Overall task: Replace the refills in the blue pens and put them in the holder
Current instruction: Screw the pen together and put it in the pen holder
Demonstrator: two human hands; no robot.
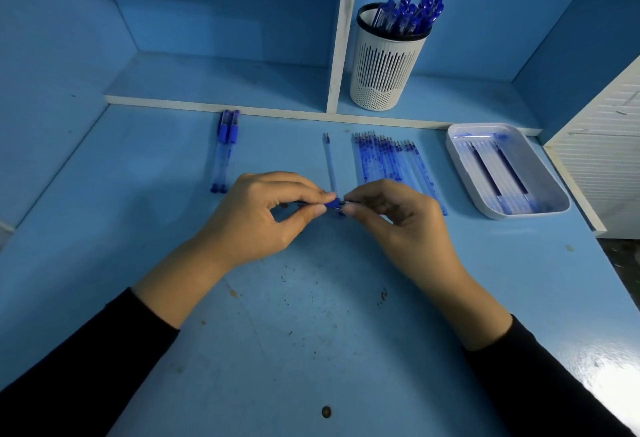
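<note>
Working: we are mid-swap on one pen (331, 204), held over the desk (311, 315) between both hands.
Left hand: our left hand (263, 215) pinches the pen at its blue collar with thumb and forefinger, the other fingers curled under.
Right hand: our right hand (398, 218) pinches the other end, fingertips nearly touching the left ones; most of the pen is hidden, so we cannot tell whether we are unscrewing or closing it.
Holder: the holder (384, 73) stands on the shelf at the back, right of the divider, already packed with a bunch of capped pens. That is the finished share, and it looks like the bigger share.
Waiting: two pens (224, 152) lie side by side at back left, caps on. We judge these are the last ones not yet done.
Loose refill: one refill (330, 163) lies alone just behind our fingers, probably belonging to the pen in hand, old or new we cannot say.
Row: a row of refills (391, 163) lies just right of it, partly behind our right hand, mostly pale and blotchy.
Tray: the tray (540, 156) at far right holds a few refills, two with dark cores.
Left to do: finish this pen, put it in the holder, then the two at the left.
</note>
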